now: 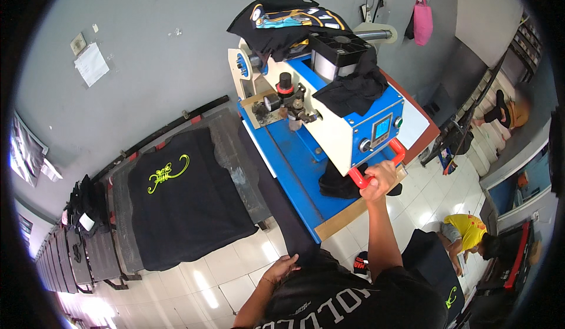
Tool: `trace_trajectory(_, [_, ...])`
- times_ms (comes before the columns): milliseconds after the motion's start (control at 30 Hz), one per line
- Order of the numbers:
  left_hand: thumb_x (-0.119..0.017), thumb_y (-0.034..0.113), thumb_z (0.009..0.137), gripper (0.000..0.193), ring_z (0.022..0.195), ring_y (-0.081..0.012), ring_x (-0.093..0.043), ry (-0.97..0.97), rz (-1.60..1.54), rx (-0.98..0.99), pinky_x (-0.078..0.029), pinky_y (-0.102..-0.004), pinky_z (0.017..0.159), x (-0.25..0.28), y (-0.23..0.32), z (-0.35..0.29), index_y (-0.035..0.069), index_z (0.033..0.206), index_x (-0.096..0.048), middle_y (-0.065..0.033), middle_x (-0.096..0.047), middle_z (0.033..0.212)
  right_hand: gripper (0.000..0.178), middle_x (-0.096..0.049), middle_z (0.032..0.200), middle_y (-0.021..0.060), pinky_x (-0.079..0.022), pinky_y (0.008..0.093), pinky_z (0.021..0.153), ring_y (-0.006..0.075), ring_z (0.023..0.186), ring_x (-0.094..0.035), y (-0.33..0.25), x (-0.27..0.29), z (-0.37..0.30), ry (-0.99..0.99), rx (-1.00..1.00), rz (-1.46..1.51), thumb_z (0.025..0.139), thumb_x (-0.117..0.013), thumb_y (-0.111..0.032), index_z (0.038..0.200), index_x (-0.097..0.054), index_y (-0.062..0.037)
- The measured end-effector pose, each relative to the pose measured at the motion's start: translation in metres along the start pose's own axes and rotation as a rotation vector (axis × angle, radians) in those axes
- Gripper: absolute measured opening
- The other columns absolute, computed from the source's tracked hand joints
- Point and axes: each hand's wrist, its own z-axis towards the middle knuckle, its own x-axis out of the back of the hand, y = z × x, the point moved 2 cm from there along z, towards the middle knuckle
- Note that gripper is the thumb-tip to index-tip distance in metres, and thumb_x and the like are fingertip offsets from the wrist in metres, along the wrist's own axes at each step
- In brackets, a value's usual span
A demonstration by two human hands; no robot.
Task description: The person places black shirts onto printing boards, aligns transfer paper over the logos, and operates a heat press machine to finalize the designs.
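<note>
A blue and cream heat press (338, 112) stands in front of me, with a small lit display on its front panel. My right hand (381, 179) is closed round its red handle (398, 150). My left hand (282, 268) pinches the near end of a black cloth (281, 211), which runs along the press's left edge. Black fabric (336, 183) also bunches under the press head. Left of the press, a black shirt (191, 211) with a yellow-green print lies flat on a dark board (241, 182).
Several dark boards (76, 252) stand in a row at far left. Black garments (294, 20) drape over the press top. A person in a yellow shirt (466, 230) bends at lower right beside a black printed shirt (432, 264). Another person (515, 111) sits near the stairs.
</note>
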Motion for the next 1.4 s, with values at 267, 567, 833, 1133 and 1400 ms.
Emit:
trace_trajectory(267, [-0.065,0.037,0.095,0.039,0.081,-0.0131,-0.064,0.041,-0.041,0.045,-0.054,-0.0301,0.077,0.044,-0.019,0.005,0.003,0.111,-0.059,-0.0054,-0.065,0.094,0.044,-0.047,0.053,0.0085,-0.035,0.0397,0.059,0.0267,0.053,-0.045,0.044,-0.001,-0.009,-0.054,-0.024,-0.067,0.093,-0.038,-0.032,0.064,-0.054,-0.0038])
trace_trajectory(567, [-0.06,0.003,0.09,0.026,0.102,-0.0316,-0.064,0.378,0.782,-1.1,-0.049,-0.0407,0.09,-0.131,0.24,-0.185,0.0,0.115,-0.062,-0.0167,-0.067,0.11,0.03,-0.056,0.065,0.0112,-0.038,0.042,0.071,0.0311,0.066,-0.053,0.165,0.06,0.011,-0.169,-0.219,-0.262,0.092,-0.041,-0.018,0.078,-0.062,-0.0018])
trace_trajectory(833, [-0.059,0.023,0.092,0.023,0.084,-0.0263,-0.067,-0.405,1.001,-1.951,-0.058,-0.0381,0.075,-0.272,0.294,-0.271,0.007,0.093,-0.075,-0.0089,-0.071,0.098,0.029,-0.067,0.086,0.0201,-0.043,0.0501,0.082,0.0396,0.086,-0.061,0.262,0.065,0.019,-0.307,-0.274,-0.465,0.094,-0.045,-0.02,0.089,-0.067,-0.003])
trace_trajectory(1133, [-0.058,0.019,0.093,0.02,0.08,-0.0262,-0.067,-0.276,0.732,-1.944,-0.057,-0.0357,0.069,-0.26,0.265,-0.233,0.006,0.096,-0.072,-0.0082,-0.071,0.097,0.033,-0.065,0.098,0.0249,-0.044,0.0499,0.09,0.0395,0.099,-0.06,0.304,0.058,0.02,-0.56,-0.271,-0.9,0.083,-0.063,-0.025,0.098,-0.062,0.0046])
trace_trajectory(1400, [-0.047,0.003,0.097,0.023,0.095,-0.0181,-0.059,0.578,0.345,-1.302,-0.047,-0.0309,0.087,-0.093,0.234,-0.108,0.002,0.12,-0.048,-0.0132,-0.062,0.106,0.041,-0.062,0.105,0.0242,-0.04,0.0485,0.098,0.0414,0.108,-0.054,0.314,0.051,0.025,-0.504,-0.366,-0.918,0.075,-0.067,-0.019,0.107,-0.057,0.0044])
